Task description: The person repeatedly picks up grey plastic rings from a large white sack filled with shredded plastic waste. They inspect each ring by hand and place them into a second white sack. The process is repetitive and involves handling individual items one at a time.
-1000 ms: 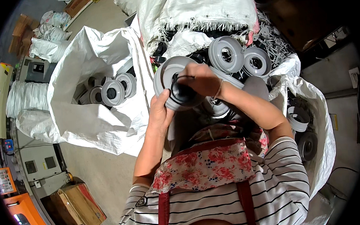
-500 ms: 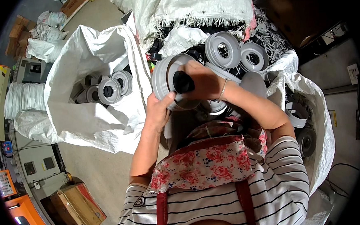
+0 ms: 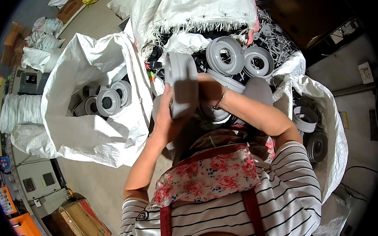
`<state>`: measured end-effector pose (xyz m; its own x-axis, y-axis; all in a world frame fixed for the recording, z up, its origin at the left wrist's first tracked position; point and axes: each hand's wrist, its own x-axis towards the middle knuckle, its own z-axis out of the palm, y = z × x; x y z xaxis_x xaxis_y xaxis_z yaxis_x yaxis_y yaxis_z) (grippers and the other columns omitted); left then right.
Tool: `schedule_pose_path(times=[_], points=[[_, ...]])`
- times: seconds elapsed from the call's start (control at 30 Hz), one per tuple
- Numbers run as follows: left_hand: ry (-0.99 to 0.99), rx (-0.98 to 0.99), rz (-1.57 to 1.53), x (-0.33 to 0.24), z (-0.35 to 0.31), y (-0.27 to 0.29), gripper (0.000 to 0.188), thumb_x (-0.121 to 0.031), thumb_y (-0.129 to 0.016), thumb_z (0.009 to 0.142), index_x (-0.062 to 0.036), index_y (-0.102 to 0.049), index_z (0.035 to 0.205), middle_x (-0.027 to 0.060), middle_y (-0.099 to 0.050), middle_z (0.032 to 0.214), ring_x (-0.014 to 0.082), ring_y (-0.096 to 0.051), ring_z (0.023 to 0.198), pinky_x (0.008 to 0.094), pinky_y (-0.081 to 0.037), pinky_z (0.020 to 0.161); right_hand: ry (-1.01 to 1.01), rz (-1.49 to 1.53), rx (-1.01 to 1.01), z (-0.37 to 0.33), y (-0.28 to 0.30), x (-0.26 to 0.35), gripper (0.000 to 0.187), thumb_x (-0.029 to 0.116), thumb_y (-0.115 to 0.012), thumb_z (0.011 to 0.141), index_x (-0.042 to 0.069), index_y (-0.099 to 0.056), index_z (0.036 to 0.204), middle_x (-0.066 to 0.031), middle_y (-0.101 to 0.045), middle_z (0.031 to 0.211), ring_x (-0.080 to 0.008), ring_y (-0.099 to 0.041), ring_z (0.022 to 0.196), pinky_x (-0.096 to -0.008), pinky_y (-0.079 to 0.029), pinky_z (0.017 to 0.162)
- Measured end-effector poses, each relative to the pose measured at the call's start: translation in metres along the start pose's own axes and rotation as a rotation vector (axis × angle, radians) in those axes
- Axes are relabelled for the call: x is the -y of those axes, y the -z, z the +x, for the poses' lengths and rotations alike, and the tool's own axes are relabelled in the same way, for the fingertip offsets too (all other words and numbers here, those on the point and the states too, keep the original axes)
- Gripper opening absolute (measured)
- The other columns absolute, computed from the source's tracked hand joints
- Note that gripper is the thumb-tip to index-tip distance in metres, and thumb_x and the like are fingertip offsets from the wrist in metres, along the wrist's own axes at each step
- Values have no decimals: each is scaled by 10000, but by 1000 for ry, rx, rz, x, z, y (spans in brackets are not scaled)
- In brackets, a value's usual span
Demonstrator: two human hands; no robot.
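Observation:
A grey plastic ring-shaped part (image 3: 181, 81) is held up in front of me, turned edge-on so its ribbed side wall shows. My left hand (image 3: 166, 119) grips it from the left and below, thumb along its wall. On its other side, my right hand (image 3: 210, 90) is closed against the part, with the fingertips hidden behind or inside it. Just beyond my right hand lie two similar grey ring parts (image 3: 225, 55) on a heap of black and grey pieces. Under my right wrist, another grey part (image 3: 217, 113) shows partly.
To the left stands an open white woven sack (image 3: 75, 138) holding several grey ring parts (image 3: 108, 102). A second open sack (image 3: 336, 152) with grey parts is at the right. A frayed white sack (image 3: 190, 5) lies over the heap. Cardboard (image 3: 85, 219) sits at lower left.
The grey ring part has turned from showing its open face to edge-on. My right hand has shifted from across its opening to its right side; my left hand still holds it.

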<state>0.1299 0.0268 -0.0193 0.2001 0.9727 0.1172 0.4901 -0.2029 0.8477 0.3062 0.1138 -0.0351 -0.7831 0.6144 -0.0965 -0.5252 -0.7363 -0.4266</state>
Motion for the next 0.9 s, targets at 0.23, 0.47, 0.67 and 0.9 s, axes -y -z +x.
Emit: schedule_pose_path(times=[0.23, 0.47, 0.67, 0.9], points=[[-80, 113, -86, 30, -18, 12, 795, -3, -731, 703, 22, -319, 1382, 214, -462, 1322, 326, -456, 1233, 395, -365, 1022, -55, -219, -286, 0, -5, -5, 256, 141, -512, 941, -15, -552, 1140, -78, -640, 974, -146, -618, 858, -303, -521, 728], [-48, -412, 410, 53, -24, 66, 788, -153, -709, 776, 18, -279, 1414, 228, -381, 1402, 347, -356, 1309, 395, -306, 1058, 410, -2003, -1110, -4, 38, 51, 548, 438, -688, 773, -15, -546, 1046, -196, -612, 920, -368, -587, 887, -441, -470, 783], [270, -351, -387, 36, -7, 56, 896, -90, -712, 758, 30, -150, 1445, 213, -193, 1496, 281, -246, 1366, 365, -202, 1110, 148, -2091, -914, 4, 78, 49, 134, 173, -600, 789, 46, -642, 797, -193, -645, 854, -373, -616, 827, -454, -489, 719], [381, -452, -1167, 39, 44, 11, 283, -45, -605, 851, 54, -536, 1106, 133, -635, 988, 215, -630, 881, 330, -515, 811, 568, -1700, 52, 38, 29, -1, 105, 236, -632, 796, 131, -627, 789, -92, -603, 746, -264, -613, 677, -356, -491, 560]])
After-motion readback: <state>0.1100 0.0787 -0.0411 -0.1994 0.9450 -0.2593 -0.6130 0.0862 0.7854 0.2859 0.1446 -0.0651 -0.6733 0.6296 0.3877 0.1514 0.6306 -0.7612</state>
